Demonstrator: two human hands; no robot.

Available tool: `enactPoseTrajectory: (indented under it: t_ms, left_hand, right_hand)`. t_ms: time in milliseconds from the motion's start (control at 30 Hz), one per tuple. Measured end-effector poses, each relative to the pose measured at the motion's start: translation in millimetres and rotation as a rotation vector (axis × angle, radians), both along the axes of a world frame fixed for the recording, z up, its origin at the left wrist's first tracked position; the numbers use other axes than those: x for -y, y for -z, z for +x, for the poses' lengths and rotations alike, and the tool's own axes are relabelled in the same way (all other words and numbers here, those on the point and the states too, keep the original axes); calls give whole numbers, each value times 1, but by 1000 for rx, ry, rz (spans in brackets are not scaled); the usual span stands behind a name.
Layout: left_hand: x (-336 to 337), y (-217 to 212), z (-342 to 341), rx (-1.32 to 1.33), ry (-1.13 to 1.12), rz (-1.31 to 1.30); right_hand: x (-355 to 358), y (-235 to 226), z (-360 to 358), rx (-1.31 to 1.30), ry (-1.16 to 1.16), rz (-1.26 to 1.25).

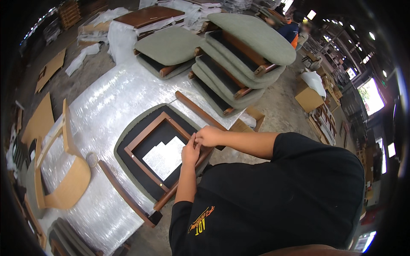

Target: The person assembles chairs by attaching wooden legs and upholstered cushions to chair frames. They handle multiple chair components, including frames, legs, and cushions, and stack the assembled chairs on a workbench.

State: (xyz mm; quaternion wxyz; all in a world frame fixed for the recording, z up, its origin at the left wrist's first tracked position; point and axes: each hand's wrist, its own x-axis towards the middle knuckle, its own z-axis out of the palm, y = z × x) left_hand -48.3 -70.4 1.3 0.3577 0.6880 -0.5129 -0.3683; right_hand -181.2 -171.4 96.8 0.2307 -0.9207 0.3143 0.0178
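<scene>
I see both hands meeting at the near corner of an upturned chair seat (pixel 147 147) that lies on a table covered in clear bubble wrap (pixel 106 111). My left hand (pixel 191 152) rests on the seat's brown wooden frame (pixel 141 136), fingers curled together and pinching at something too small to make out. My right hand (pixel 208 136) sits just above it, touching the left at the fingertips, its fingers bent and closed on the same spot; I cannot tell what is between them.

The seat faces underside up: a grey-green upholstered rim, black lining, and the frame forming a shallow box. Inside that box lies a folded white paper sheet (pixel 164 158), just beside the left hand.

A long brown wooden rail (pixel 198 111) lies on the wrap beyond the seat, and another dark rail (pixel 126 196) lies along the near left edge of the table. A roll of tape (pixel 91 159) sits to the left of the seat. Further left is a light curved wooden chair back (pixel 64 170).

At the far end of the table, a stack of upholstered seats (pixel 239 55) leans on edge, with a single seat (pixel 168 47) beside it. On the floor to the right stands an open cardboard box (pixel 308 98) holding white wrapping (pixel 314 81).
</scene>
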Motion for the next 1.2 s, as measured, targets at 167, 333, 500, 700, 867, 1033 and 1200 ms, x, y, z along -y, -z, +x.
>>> enactPoseTrajectory:
  t_ms: [167, 333, 500, 700, 867, 1033, 1200]
  left_hand:
    - [1, 8, 5, -157, -186, -47]
    - [9, 23, 6, -171, -353, -72]
    - [11, 27, 7, -206, -411, -40]
    - [21, 22, 15, -303, -465, -45]
    - [62, 13, 46, -325, -503, -170]
    - [108, 11, 85, -49, -372, -135]
    - [120, 26, 99, 59, -349, -90]
  right_hand:
    - [54, 9, 14, 278, 349, 98]
    - [99, 44, 67, 400, 283, 110]
    - [106, 77, 98, 425, 187, -27]
    - [114, 80, 101, 361, 265, -54]
    - [112, 62, 110, 277, 317, 8]
    - [118, 24, 139, -206, 387, 402]
    - [127, 2, 144, -353, -166, -43]
